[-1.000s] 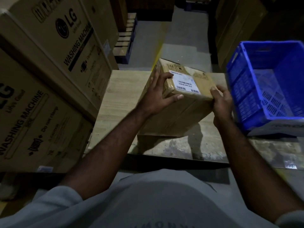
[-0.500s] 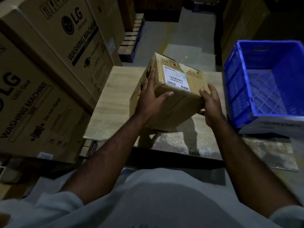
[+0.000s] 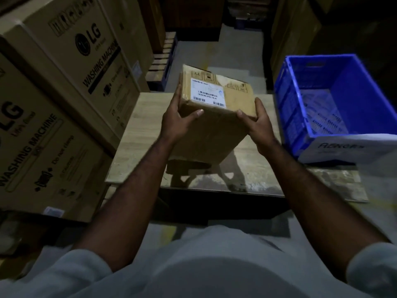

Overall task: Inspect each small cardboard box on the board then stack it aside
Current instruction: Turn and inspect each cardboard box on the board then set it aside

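Box is now held in the air above the board, lifted higher than a second ago, when its lower edge was seen close to the board surface. White label is turned up toward the camera. Left hand is clamped on the near left corner, fingers along the left side, thumb across the near face; earlier its fingers were spread over the top. Right hand is gripped on the near right corner. Shadow is cast on the board under the box. Blue crate is seen at the right, washing machine cartons stacked at the left
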Available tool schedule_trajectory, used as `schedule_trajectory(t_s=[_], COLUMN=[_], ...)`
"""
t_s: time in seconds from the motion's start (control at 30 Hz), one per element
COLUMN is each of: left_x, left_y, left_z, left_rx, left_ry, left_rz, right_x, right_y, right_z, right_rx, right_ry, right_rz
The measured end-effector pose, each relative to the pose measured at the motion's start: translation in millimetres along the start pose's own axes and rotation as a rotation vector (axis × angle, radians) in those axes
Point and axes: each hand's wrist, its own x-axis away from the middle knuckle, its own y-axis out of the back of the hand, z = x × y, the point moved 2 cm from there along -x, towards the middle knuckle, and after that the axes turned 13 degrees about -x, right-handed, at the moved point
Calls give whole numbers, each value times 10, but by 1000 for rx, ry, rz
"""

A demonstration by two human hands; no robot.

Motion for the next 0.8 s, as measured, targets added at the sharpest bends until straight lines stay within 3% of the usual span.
schedule_trajectory(t_s=[0.3,0.8], left_x=[256,426], left_y=[150,-236], left_z=[-244,-1259], left_rx=[123,163], left_ry=[-140,-288], left_rz=[119,-38], right_x=[483,440], right_y=[214,1071], right_z=[392,1059], right_rx=[235,225], right_ry=[112,340], right_rz=[-27,-42])
